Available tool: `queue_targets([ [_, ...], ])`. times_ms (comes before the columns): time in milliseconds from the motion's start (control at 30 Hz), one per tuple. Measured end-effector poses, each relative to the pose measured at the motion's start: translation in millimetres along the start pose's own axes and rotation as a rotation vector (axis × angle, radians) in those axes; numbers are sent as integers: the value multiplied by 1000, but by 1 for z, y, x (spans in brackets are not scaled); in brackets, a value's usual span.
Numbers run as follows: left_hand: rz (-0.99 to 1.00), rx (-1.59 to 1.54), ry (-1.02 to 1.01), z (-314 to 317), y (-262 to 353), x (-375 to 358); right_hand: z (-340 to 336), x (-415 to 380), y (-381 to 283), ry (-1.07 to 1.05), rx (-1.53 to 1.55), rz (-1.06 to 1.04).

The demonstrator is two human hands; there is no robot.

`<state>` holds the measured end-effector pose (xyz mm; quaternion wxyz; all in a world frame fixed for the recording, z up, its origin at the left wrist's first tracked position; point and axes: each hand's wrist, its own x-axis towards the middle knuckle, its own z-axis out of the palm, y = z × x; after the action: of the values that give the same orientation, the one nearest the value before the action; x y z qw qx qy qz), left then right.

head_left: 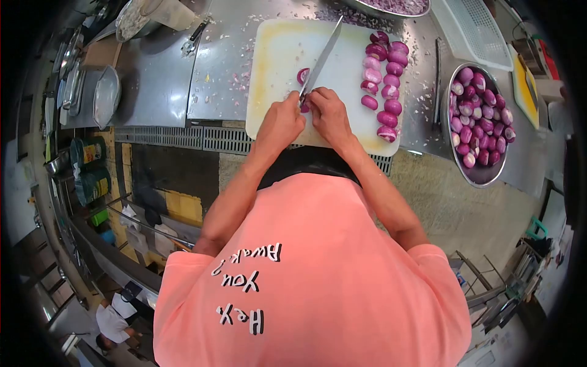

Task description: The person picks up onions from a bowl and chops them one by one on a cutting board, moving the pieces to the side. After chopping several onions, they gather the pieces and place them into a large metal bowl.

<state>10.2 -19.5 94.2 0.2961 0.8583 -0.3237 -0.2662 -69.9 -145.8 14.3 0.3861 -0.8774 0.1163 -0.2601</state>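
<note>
My left hand (283, 122) is closed round the handle of a knife (324, 56), whose blade points up and away over the white cutting board (275, 67). Close beside it, my right hand (330, 116) has its fingers curled against a small purple onion piece (305, 107), partly hidden between the hands. A cut onion piece (302, 75) lies just left of the blade. On the right part of the board, peeled purple onions (392, 106) stand in two rough columns.
An oval metal bowl of onions (480, 125) is at the right, near a white perforated basket (474, 30) and a yellow board (524, 85). Chopped onion fills a bowl (397, 5) at the top. Onion scraps dot the steel table (223, 46). Another person (113, 321) is at lower left.
</note>
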Motion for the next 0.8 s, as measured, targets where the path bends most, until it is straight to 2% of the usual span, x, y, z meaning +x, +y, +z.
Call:
queue_targets([
  [133,9,33,-7,-14,9,-19,1,-3,1,35,-3,-25],
  [233,90,58,74,19,-9,-2,3,-6,2,62,6,-33],
  [333,-16,-41,-23,-2,10,1,3,-6,4,88,35,-61],
  [433,-12,65,-42,-9,15,-17,6,-9,7,102,26,-74],
  [567,27,73,15,22,-5,-2,7,-12,11,116,34,-67],
  [667,86,63,46,4,9,-5,4,-11,10,115,41,-82],
  [733,29,55,-2,-4,17,-21,6,-13,10,119,44,-75],
  [800,46,67,24,20,-2,-11,8,-15,13,130,52,-66],
])
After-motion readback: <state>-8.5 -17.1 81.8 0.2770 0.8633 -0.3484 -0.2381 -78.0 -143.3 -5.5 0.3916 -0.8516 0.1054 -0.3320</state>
